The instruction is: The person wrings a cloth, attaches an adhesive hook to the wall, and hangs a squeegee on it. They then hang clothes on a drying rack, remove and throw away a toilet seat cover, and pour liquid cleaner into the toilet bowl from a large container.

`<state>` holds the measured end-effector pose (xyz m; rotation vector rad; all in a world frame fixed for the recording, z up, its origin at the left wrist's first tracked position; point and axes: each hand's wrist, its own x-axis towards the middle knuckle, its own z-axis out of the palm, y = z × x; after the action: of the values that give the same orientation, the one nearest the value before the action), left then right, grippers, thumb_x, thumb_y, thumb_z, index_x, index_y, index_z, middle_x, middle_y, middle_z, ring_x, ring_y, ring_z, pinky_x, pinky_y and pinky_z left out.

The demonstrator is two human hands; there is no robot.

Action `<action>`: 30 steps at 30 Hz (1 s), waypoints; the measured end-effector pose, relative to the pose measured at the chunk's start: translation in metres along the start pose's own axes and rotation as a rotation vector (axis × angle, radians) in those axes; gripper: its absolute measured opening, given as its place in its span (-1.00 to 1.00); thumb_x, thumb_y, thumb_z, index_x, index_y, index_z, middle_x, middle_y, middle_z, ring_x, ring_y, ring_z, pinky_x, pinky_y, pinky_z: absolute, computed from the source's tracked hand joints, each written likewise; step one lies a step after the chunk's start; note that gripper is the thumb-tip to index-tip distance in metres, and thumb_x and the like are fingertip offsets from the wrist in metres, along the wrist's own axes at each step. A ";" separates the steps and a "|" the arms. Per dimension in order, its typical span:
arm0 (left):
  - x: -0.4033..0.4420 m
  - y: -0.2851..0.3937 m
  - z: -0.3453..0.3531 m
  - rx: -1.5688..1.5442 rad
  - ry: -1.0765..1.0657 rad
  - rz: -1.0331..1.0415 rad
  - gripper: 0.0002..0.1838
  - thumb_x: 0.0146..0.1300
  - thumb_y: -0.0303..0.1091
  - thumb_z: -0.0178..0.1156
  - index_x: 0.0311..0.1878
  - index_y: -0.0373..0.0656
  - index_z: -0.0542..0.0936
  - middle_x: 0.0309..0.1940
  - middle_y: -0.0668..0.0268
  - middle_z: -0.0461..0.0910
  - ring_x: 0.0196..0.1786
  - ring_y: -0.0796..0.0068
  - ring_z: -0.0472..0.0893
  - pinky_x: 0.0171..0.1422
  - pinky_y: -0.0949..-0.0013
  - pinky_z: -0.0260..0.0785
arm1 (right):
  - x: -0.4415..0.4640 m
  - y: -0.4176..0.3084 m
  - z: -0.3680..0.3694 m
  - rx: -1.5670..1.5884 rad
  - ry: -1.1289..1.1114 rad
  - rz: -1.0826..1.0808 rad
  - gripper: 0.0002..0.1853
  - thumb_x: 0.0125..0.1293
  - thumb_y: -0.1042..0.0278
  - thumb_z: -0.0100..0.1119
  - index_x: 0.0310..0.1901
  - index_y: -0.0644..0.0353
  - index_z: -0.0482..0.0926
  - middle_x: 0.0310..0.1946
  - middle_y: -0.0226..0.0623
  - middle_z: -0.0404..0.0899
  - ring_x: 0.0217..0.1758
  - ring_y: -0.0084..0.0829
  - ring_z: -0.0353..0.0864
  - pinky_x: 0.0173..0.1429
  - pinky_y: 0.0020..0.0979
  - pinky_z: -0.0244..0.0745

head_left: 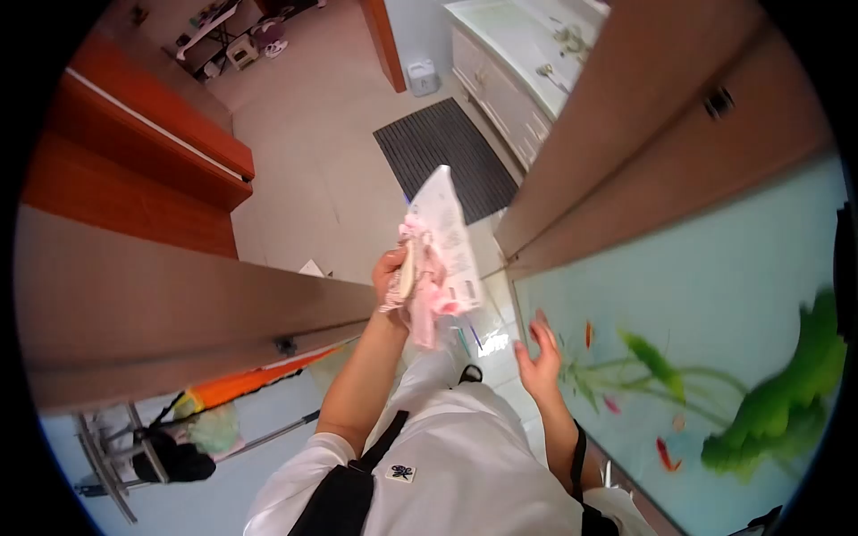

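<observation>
My left hand (390, 273) is closed around a bundle held out in front of my chest. In it are pink ruffled cloth pieces (431, 281), a beige, smooth, curved item (407, 271) whose kind I cannot make out, and a white printed card or flat packet (444, 214) standing up behind them. The print is too blurred to read. Lower and to the right, my right hand (540, 359) is held with thumb and fingers apart, holding nothing, near a frosted glass panel (626, 295) painted with green leaves and red fish.
Brown door frames (617, 116) flank me on both sides. Ahead lie a dark ribbed mat (447, 156) and a white cabinet (487, 76) with a basin top. A pale plastic jug (423, 79) stands beyond. At lower left, a metal rack (112, 464) carries bags.
</observation>
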<state>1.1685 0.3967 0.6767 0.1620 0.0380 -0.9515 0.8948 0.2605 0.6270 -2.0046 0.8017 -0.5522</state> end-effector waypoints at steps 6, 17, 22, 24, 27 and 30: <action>0.144 0.048 0.000 -0.101 -0.046 -0.092 -0.37 0.19 -0.27 0.00 0.31 -0.44 0.30 0.08 -0.09 0.55 0.05 0.01 0.63 0.22 0.03 0.49 | 0.202 -0.036 0.115 -0.002 -0.380 -0.239 -0.39 0.04 0.47 0.31 0.19 0.21 0.40 -0.24 -0.06 0.67 -0.18 -0.10 0.71 -0.12 -0.28 0.58; 0.370 0.232 0.014 -0.237 0.028 -0.004 -0.35 0.15 -0.27 0.05 0.30 -0.42 0.32 0.15 -0.07 0.51 0.14 -0.02 0.56 0.35 0.01 0.35 | 0.432 -0.064 0.264 -0.281 -0.722 -0.438 -0.68 0.26 0.51 0.16 0.07 0.24 0.54 -0.02 -0.14 0.60 0.11 -0.38 0.52 0.15 -0.34 0.44; 0.476 0.349 -0.017 -0.044 0.059 0.222 -0.58 0.11 -0.26 0.05 0.00 -0.30 0.50 -0.26 0.12 0.60 -0.22 0.17 0.62 0.00 0.16 0.51 | 0.601 -0.128 0.374 0.319 -0.681 -0.145 -0.65 0.32 0.45 0.11 0.13 0.28 0.50 -0.09 -0.20 0.63 -0.03 -0.34 0.62 0.06 -0.37 0.52; 0.513 0.400 -0.028 0.052 0.222 0.354 -0.63 0.10 -0.25 0.07 -0.08 -0.28 0.52 -0.30 0.15 0.59 -0.25 0.22 0.61 -0.04 0.19 0.51 | 0.664 -0.158 0.408 0.480 -0.916 0.271 -0.72 0.37 0.38 0.06 0.06 0.30 0.53 -0.22 -0.28 0.64 -0.27 -0.41 0.65 -0.13 -0.43 0.56; 0.567 0.475 -0.011 -0.030 0.492 0.527 -0.65 0.06 -0.33 0.12 -0.08 -0.27 0.48 -0.28 0.20 0.50 -0.22 0.34 0.55 -0.15 0.29 0.54 | 0.735 -0.185 0.474 0.514 -1.078 0.352 -0.72 0.40 0.24 0.02 -0.12 0.32 0.57 -0.44 -0.29 0.61 -0.39 -0.47 0.63 -0.28 -0.36 0.52; 0.601 0.545 0.025 -0.023 0.215 0.488 -0.58 0.07 -0.31 0.16 0.01 -0.27 0.46 -0.18 0.21 0.48 -0.12 0.33 0.54 -0.06 0.34 0.54 | 0.806 -0.236 0.501 0.208 -0.944 0.054 -0.73 0.38 0.20 0.06 -0.24 0.27 0.58 -0.53 -0.10 0.59 -0.43 -0.18 0.62 -0.31 -0.22 0.46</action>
<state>1.9593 0.2181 0.7053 0.2387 0.1986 -0.4442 1.8520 0.0618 0.6326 -1.7522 0.1943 0.3418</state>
